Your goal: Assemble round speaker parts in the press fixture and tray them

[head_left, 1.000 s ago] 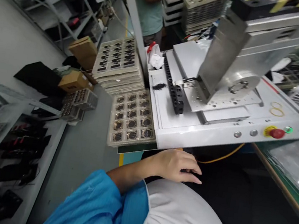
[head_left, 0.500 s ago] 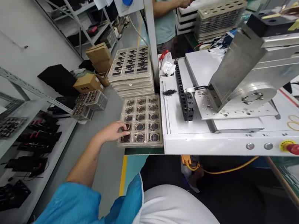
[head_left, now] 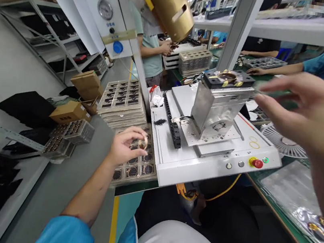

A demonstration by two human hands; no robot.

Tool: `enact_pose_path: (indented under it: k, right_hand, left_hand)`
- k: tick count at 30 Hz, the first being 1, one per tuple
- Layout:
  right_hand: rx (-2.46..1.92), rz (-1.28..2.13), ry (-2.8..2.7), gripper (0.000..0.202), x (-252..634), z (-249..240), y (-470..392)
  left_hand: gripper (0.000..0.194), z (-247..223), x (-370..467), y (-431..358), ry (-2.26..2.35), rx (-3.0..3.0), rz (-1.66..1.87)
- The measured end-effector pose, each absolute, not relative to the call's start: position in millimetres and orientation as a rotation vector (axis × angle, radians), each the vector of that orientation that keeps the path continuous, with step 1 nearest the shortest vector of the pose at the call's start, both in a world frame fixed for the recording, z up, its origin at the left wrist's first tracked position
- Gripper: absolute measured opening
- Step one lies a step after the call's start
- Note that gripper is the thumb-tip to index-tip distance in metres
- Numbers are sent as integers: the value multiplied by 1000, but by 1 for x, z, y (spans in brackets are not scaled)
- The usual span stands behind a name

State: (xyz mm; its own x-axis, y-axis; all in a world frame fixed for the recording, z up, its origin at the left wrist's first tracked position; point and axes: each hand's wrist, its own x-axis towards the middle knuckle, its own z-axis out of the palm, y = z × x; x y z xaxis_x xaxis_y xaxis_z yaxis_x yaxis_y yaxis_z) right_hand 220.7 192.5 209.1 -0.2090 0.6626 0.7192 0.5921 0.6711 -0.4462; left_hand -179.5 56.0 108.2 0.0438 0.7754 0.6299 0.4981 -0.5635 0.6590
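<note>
My left hand point(head_left: 127, 147) is raised over the clear plastic tray point(head_left: 119, 182), with thumb and fingers curled around a small round coppery part point(head_left: 142, 144). The fingers hide much of this part. Round dark parts with coppery rims point(head_left: 132, 171) sit in the tray's pockets. My right hand point(head_left: 310, 109) is in the air at the right, close to the camera. Its thumb and forefinger point left, with a narrow gap between the tips and no part plainly visible there. Nearest to it is the metal fixture point(head_left: 212, 108), topped by a black plate point(head_left: 210, 80) with a coppery ring and yellow tabs.
A gold-coloured cylinder point(head_left: 174, 11) hangs above the white machine bed point(head_left: 163, 166). A red stop button point(head_left: 257, 163) is on its front edge. Stacked trays point(head_left: 122, 101) stand behind the near tray. A co-worker point(head_left: 151, 57) stands beyond; another person's arm point(head_left: 291, 70) reaches in.
My left hand has lifted off the tray with a small round part in its fingers. My right hand has come into view at the right. The camera has tilted up and turned right.
</note>
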Motion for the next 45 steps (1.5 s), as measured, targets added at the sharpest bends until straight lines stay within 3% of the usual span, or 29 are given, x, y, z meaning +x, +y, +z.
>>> enact_pose_path:
  k: [3,8,13,18,21,29,31,33,37,41,45]
  right_hand:
    - [-984,91,-2154,29,187,253,242]
    - [-1130,337,-2449,33,169,286,283]
    - [-822,552,-2182,19,174,273,280]
    - [-751,614,-1817,27,191,252,268]
    - [-714,621,-1721,26,213,238,251]
    - [-1125,817,-1334,36,292,129,184]
    - [-1310,941,-1282,44,307,91,174]
    - [-1501,986,-1356,61,315,59,167]
    - [-1765,795,-1676,85,312,19,160]
    - [-1830,623,-1831,83,297,3,149]
    - [-1848,473,-1889,76,291,-6,143]
  left_hand:
    - [47,136,-154,95,1282,2198,1608]
    - [26,182,-119,145,1151,2233,1695]
    - [16,228,-78,194,1037,2209,1620]
    - [11,257,-35,250,1102,2466,1320]
    - [20,264,-22,263,1139,2612,1055]
    - [52,252,-30,234,1013,2734,931]
    - [69,249,-34,236,983,2683,956]
    - [74,249,-37,241,972,2636,936]
    - [72,253,-44,240,995,2618,889]
    - [63,232,-51,196,1011,2558,1241]
    - [35,165,-49,121,867,2209,1615]
